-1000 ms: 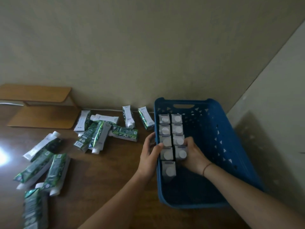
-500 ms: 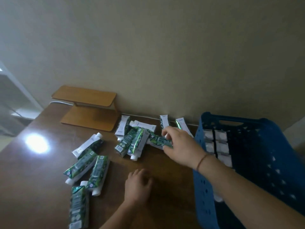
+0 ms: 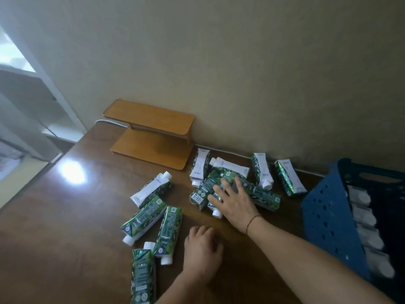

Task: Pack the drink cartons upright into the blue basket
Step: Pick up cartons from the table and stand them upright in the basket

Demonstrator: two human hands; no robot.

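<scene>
Several green-and-white drink cartons lie flat on the brown table [image 3: 65,227]. One heap [image 3: 200,193] is in the middle, and my right hand [image 3: 233,200] rests on top of it with spread fingers, not closed round any carton. Another group [image 3: 168,229] lies to the left, beside my left hand [image 3: 201,249], which sits on the table with curled fingers and holds nothing. The blue basket [image 3: 328,216] stands at the right edge. A row of upright cartons with white caps [image 3: 368,218] stands inside it, blurred.
A small wooden two-level stand [image 3: 151,132] sits against the wall behind the cartons. Two more cartons [image 3: 262,170] lie near the wall, next to the basket. The table's left edge drops off toward a white shelf unit [image 3: 32,110].
Both hands have left the basket. My right hand crossed left onto the middle heap of cartons and my left hand came down onto the table. The view swung left.
</scene>
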